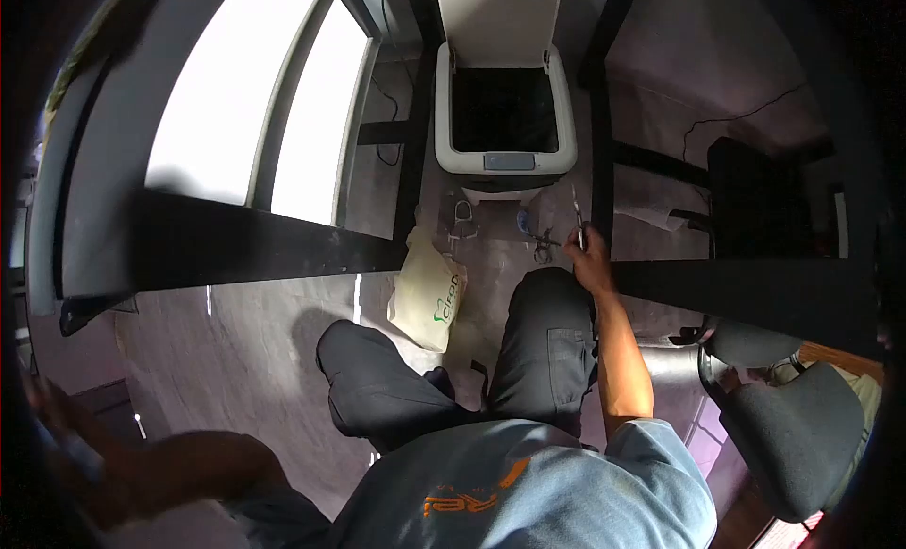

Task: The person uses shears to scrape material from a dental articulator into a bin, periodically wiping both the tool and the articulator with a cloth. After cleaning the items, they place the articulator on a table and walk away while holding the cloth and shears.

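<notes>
My right hand is above my right knee, its fingers closed around a slim pointed tool. The tool's thin tip points away from me, and its exact kind is too small to make out. At the dim far left edge, my left hand is blurred, with a pale patch near it; its fingers do not show clearly. On the floor beyond my right knee are a small blue item and a dark tangled piece. A pale loop-shaped item is farther left. Between my knees and the bin stands a cream bag with green lettering.
A white-rimmed bin stands ahead with its lid raised and a dark inside. Black frame bars run along both sides. Bright white panels are at left. A black chair is close on my right.
</notes>
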Demonstrator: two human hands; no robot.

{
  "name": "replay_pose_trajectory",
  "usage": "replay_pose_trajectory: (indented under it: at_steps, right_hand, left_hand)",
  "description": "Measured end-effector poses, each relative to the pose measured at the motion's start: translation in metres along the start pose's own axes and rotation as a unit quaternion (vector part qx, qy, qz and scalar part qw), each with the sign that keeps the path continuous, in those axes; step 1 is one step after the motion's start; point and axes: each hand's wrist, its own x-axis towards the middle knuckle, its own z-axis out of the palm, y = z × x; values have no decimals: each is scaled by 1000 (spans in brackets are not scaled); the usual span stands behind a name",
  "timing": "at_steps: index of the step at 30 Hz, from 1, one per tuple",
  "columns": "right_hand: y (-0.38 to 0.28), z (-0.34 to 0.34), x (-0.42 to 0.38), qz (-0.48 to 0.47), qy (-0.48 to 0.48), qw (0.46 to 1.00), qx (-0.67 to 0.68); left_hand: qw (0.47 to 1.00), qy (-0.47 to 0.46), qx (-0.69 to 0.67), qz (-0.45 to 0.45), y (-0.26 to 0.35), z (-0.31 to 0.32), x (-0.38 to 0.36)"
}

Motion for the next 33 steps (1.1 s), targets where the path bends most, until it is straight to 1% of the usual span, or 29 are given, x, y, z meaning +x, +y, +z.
replay_pose_trajectory:
  at_steps: [2,3,5,6,8,9,11,12,13,14,15,18,20,21,23,24,27,28,31,32,33]
  right_hand:
    - [-2,2,5,26,-71,997,-32]
    - [-2,3,8,40,-107,992,-48]
    - [6,9,17,89,-180,980,-2]
    - [11,12,23,112,-216,970,20]
    - [27,18,33,147,-226,963,14]
    - [39,22,37,165,-231,959,11]
    - [108,42,54,180,-172,960,-126]
    - [133,49,56,189,-141,952,-193]
    - [141,52,51,190,-112,949,-226]
    - [145,58,52,188,-80,944,-259]
    - [148,64,47,188,-51,937,-291]
    - [123,71,30,135,2,928,-346]
    - [160,82,31,-12,69,930,-361]
    - [175,86,34,-87,102,922,-363]
    - [178,89,41,-101,69,938,-326]
    - [178,92,43,-108,51,945,-305]
    - [186,101,37,-112,48,935,-333]
    - [184,102,33,-94,33,940,-325]
    - [197,104,28,-40,1,951,-307]
    - [205,106,27,-21,-3,952,-304]
    - [207,105,27,0,-8,958,-286]
  left_hand:
    - [996,-18,-72,-41,9,10,-39]
    - [989,-43,-118,-82,14,19,-57]
    - [954,-96,-222,-180,23,46,-92]
    - [921,-133,-277,-239,27,64,-109]
    - [828,-192,-381,-364,39,109,-143]
    - [747,-222,-424,-461,46,132,-157]
    - [605,-148,-515,-588,52,182,-198]
    - [551,-116,-560,-608,51,203,-221]
    - [492,-83,-601,-624,48,221,-246]
    - [448,-80,-632,-627,41,236,-274]
    - [424,-61,-633,-645,39,248,-284]
    - [368,-6,-630,-684,39,275,-287]
    - [333,24,-626,-704,35,291,-282]
    - [327,21,-604,-727,32,301,-284]
    - [313,16,-555,-770,26,323,-296]
    - [307,31,-541,-782,26,336,-302]
    - [264,-7,-547,-794,23,362,-325]
    - [261,-15,-528,-808,25,372,-329]
    - [296,-46,-472,-829,29,395,-334]
    - [318,-60,-439,-838,32,402,-336]
    - [323,-63,-437,-837,30,412,-338]
